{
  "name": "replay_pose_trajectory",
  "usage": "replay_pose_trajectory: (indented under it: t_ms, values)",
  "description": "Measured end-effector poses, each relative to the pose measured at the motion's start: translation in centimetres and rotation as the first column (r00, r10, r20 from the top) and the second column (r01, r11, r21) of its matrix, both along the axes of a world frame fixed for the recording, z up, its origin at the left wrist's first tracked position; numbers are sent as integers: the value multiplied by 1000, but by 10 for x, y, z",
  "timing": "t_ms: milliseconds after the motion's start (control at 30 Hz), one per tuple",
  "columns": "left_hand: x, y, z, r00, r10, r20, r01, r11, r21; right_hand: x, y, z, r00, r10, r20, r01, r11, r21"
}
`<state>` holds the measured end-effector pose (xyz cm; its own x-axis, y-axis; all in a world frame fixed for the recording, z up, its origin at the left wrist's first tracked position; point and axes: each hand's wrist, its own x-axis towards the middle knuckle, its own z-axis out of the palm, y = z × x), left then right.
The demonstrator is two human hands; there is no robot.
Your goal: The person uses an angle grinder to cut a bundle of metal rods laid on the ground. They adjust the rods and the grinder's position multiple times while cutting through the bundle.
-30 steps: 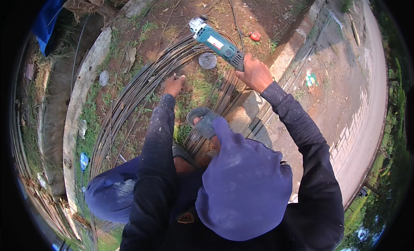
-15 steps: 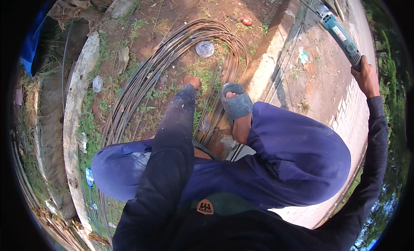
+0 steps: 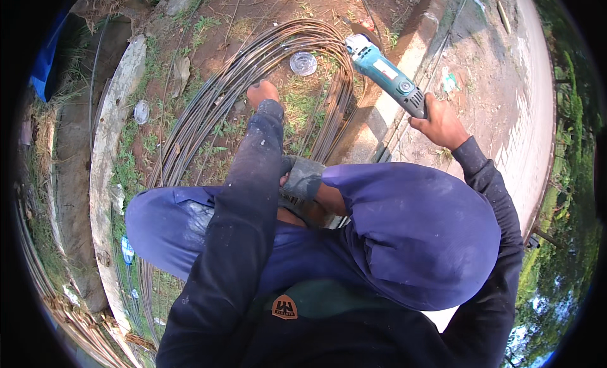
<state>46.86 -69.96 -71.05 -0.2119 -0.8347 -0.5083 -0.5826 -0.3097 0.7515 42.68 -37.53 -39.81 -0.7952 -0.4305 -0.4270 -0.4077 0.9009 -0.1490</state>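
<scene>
My right hand (image 3: 442,124) is closed round the dark handle of a teal angle grinder (image 3: 386,74), whose silver head and dark disc point up and left over the right bend of a coil of rusty steel rods (image 3: 208,109). My left hand (image 3: 263,93) reaches to the inner side of that coil, its fingers curled; what they hold, if anything, is hidden. My grey sandalled foot (image 3: 303,178) lies below, beside the rods.
A concrete kerb (image 3: 417,45) runs along the right, with pavement (image 3: 518,83) beyond. On the left are a weathered concrete edge (image 3: 107,147), a ditch and a blue tarp (image 3: 47,58). Clear plastic lids (image 3: 303,64) and litter lie on the grassy soil.
The grinder swung out to the far right half a second ago and is now back left over the coil. My left hand has shifted up and left. My knees show more than a second ago.
</scene>
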Motion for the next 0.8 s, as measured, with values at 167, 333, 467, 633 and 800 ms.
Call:
replay_pose_trajectory:
  t_ms: [167, 333, 467, 633, 800]
  values:
    - [33, -50, 32, 975, 91, -202, -34, 963, 268, 65, -21, -85, 971, -100, 217, 103, 995, -3]
    - [64, -116, 77, 932, 165, -321, -114, 979, 171, 90, -15, -112, 952, -55, 301, 76, 996, -57]
    - [74, -146, 118, 960, 15, -279, 5, 998, 70, 98, -10, -117, 946, -58, 319, 90, 992, -84]
    - [81, -185, 215, 943, -315, -110, 289, 936, -201, 90, -4, -120, 939, 14, 343, 17, 996, -89]
    - [83, -210, 296, 823, -563, 80, 555, 765, -327, 88, 15, -132, 950, -1, 312, 30, 996, -88]
